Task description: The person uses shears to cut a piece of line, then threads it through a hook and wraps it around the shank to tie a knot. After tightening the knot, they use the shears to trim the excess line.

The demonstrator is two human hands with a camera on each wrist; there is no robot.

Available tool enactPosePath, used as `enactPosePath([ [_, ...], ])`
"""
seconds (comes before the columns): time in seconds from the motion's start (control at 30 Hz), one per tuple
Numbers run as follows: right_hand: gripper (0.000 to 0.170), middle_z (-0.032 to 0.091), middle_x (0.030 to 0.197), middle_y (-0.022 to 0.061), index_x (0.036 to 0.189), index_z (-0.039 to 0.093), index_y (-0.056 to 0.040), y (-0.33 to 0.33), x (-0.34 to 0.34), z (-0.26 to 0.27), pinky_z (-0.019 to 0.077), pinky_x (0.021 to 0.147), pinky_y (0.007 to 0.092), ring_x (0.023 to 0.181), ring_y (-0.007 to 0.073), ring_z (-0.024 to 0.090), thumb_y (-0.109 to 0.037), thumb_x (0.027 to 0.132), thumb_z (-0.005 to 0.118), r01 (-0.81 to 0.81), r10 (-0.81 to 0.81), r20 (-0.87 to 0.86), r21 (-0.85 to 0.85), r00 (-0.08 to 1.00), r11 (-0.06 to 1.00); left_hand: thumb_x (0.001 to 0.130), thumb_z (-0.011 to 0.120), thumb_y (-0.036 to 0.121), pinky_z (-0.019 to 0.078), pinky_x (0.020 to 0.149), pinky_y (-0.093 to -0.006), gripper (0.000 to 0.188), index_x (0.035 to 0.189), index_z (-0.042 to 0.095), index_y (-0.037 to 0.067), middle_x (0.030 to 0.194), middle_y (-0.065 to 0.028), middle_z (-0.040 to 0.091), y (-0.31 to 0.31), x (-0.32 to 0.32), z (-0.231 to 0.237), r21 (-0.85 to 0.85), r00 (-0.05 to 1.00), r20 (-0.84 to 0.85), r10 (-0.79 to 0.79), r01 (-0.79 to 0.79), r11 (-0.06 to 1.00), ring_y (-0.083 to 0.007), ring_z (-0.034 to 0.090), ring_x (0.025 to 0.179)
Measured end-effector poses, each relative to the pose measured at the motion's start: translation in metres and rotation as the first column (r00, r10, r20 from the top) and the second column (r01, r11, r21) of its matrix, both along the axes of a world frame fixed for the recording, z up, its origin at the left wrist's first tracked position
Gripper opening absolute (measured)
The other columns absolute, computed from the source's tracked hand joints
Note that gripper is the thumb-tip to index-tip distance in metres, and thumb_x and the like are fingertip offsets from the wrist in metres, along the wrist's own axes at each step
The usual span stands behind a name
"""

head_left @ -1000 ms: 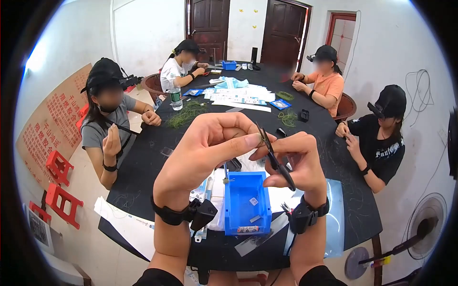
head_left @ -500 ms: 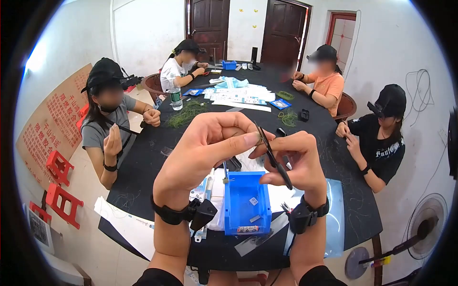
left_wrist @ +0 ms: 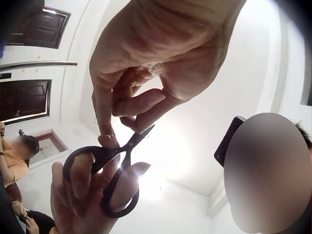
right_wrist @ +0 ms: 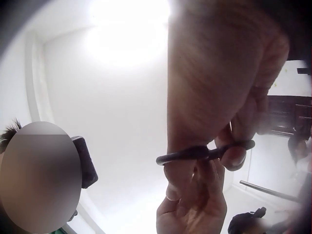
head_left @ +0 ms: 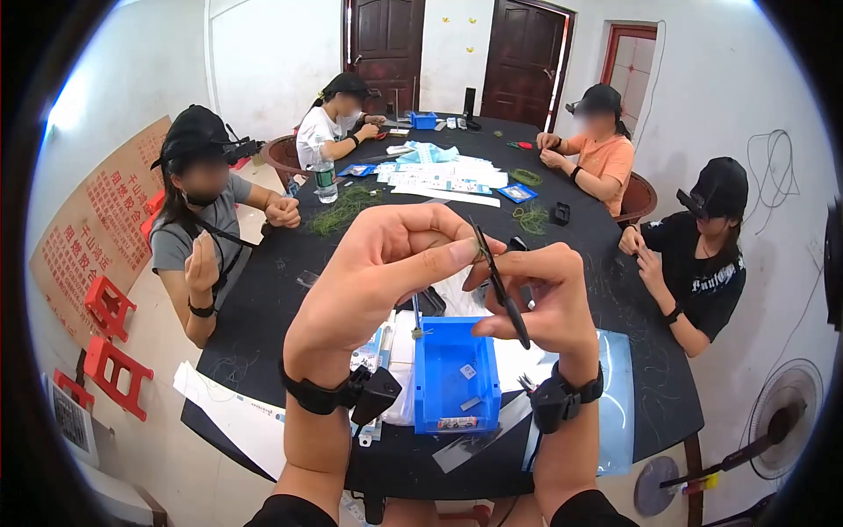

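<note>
Both hands are raised together over the near side of the table. My left hand [head_left: 378,272] pinches a thin greenish strand between thumb and forefinger, mostly hidden by the fingertips. A pair of small black scissors [head_left: 507,303] is in my right hand [head_left: 553,290], with thumb and fingers through the handle loops. In the left wrist view the scissors [left_wrist: 130,146] point up toward the left hand's fingertips, their blades close together. The right wrist view shows the scissors [right_wrist: 197,154] edge-on, with the hand covering much of them.
Below the hands, a blue bin [head_left: 421,391] stands on the black-covered table [head_left: 263,351], holding small labels. Papers [head_left: 443,176], tangled green strands [head_left: 347,209] and a water bottle [head_left: 324,180] lie or stand farther back. Several people sit around the table. A fan [head_left: 781,422] stands at right.
The scissors have turned in my right hand to a more edge-on angle, and the thumb has shifted slightly left. My left hand stays almost still, pinching throughout.
</note>
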State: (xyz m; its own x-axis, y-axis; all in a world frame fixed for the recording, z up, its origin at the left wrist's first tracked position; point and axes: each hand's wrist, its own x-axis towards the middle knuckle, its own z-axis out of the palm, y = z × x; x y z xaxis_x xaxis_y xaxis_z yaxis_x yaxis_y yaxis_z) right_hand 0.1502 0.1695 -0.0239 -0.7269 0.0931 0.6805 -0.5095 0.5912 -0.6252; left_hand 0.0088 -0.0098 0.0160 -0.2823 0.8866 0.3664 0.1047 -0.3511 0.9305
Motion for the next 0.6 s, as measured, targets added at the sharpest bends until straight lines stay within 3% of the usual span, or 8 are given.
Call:
enactPosePath([
  [0.17,0.045,0.042,0.051,-0.0064,0.099,0.081,-0.005,0.0,-0.003,-0.002,0.0243,0.05,0.0242,0.049,0.0021,0.036,-0.031,0.068,0.1,-0.009,0.009,0.013,-0.017,1.0,1.0,0.102,0.065,0.012,0.0566,0.09,-0.032,0.018,0.105,0.068,-0.006,0.117,-0.0223,0.074,0.001,-0.002,-0.002,0.047,0.999,0.004,-0.032,0.031,0.998,-0.0175,0.071,0.099],
  [0.23,0.044,0.041,0.051,-0.005,0.1,0.081,-0.0049,0.003,-0.008,-0.009,0.0254,0.05,0.0246,0.05,0.0029,0.036,-0.028,0.068,0.1,0.012,-0.01,-0.089,0.02,0.996,1.0,0.102,0.066,0.012,0.0567,0.091,-0.0322,0.017,0.104,0.068,-0.005,0.116,-0.0221,0.074,0.001,-0.003,-0.003,0.046,1.0,-0.016,-0.025,0.026,0.999,-0.0174,0.071,0.099],
  [0.6,0.038,0.049,0.053,-0.0041,0.102,0.079,-0.0034,0.011,-0.002,-0.005,0.0275,0.05,0.0237,0.051,0.0019,0.039,-0.023,0.074,0.097,0.064,-0.065,-0.035,-0.013,0.997,0.998,0.101,0.067,0.01,0.0553,0.099,-0.0337,0.016,0.107,0.069,-0.005,0.114,-0.0193,0.075,0.005,-0.003,-0.005,0.135,0.998,-0.046,0.04,-0.034,0.99,-0.0186,0.072,0.105],
])
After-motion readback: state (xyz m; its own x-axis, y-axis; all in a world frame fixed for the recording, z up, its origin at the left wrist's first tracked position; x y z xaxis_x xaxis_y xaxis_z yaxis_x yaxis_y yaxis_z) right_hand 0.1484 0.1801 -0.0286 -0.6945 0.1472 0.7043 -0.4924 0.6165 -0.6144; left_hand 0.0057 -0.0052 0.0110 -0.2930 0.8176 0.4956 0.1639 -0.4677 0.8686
